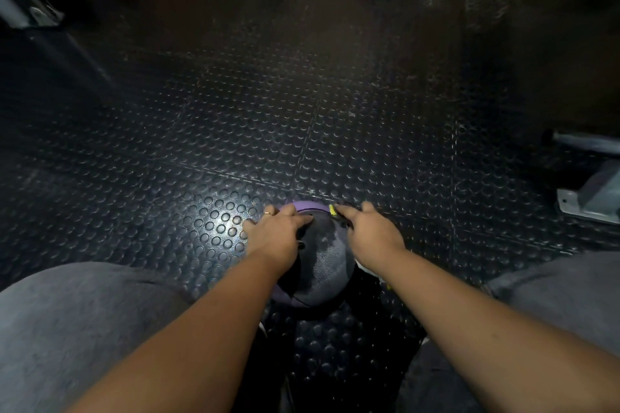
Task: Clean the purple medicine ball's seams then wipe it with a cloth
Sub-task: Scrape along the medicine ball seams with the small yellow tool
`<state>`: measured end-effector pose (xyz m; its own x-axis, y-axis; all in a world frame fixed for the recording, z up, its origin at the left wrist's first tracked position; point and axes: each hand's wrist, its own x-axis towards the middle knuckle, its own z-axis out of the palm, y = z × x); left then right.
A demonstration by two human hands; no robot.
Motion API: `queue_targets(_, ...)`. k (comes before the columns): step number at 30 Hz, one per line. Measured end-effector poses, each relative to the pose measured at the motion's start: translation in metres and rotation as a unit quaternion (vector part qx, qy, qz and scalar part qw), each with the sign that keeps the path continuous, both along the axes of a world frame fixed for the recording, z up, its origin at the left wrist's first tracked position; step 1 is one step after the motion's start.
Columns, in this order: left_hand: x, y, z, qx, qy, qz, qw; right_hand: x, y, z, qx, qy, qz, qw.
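Dim overall; the studded floor (335, 104) sinks to near black toward the top and corners; one bright glare patch lies on the floor just beside the left hand (272, 238), as from a light overhead; the purple medicine ball (327, 265) shows a soft grey sheen on top, with dark shadow under its near side; floor seams bow at the frame edges from the wide lens; the yellow-tipped tool (332, 210) at the right hand (370, 233) is blurred.

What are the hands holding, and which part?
The right hand grips what looks like a brush by its dark handle, its yellow tip at the ball's far edge. The left hand holds nothing; it rests on the ball.
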<state>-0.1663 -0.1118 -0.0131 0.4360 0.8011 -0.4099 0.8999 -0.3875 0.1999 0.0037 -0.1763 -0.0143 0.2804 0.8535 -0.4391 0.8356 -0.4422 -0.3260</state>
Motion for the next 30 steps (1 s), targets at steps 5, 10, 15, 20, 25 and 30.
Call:
queue_targets(5, 0.012, -0.017, -0.006, 0.039, -0.007, -0.040, 0.998, -0.020, -0.006, -0.013, -0.029, -0.038, 0.067, 0.997)
queue_targets(10, 0.020, -0.022, -0.009, 0.056, -0.016, -0.053, 0.997, -0.007, -0.009, -0.017, -0.048, -0.055, 0.034, 0.997)
queue_targets(15, 0.015, -0.013, -0.008, 0.026, -0.005, -0.076, 0.997, 0.007, -0.013, -0.031, -0.080, -0.034, -0.009, 0.996)
queue_targets(20, 0.007, -0.008, -0.006, 0.040, 0.002, -0.091, 0.995, 0.011, -0.004, -0.036, -0.088, 0.006, -0.012, 0.996)
queue_targets(25, 0.002, -0.003, -0.007, 0.040, -0.024, -0.049, 0.998, -0.008, -0.009, -0.022, -0.046, -0.046, 0.060, 0.996)
queue_targets(30, 0.003, -0.005, -0.008, 0.044, -0.027, -0.046, 0.998, -0.028, -0.030, -0.010, -0.033, -0.072, 0.114, 0.990)
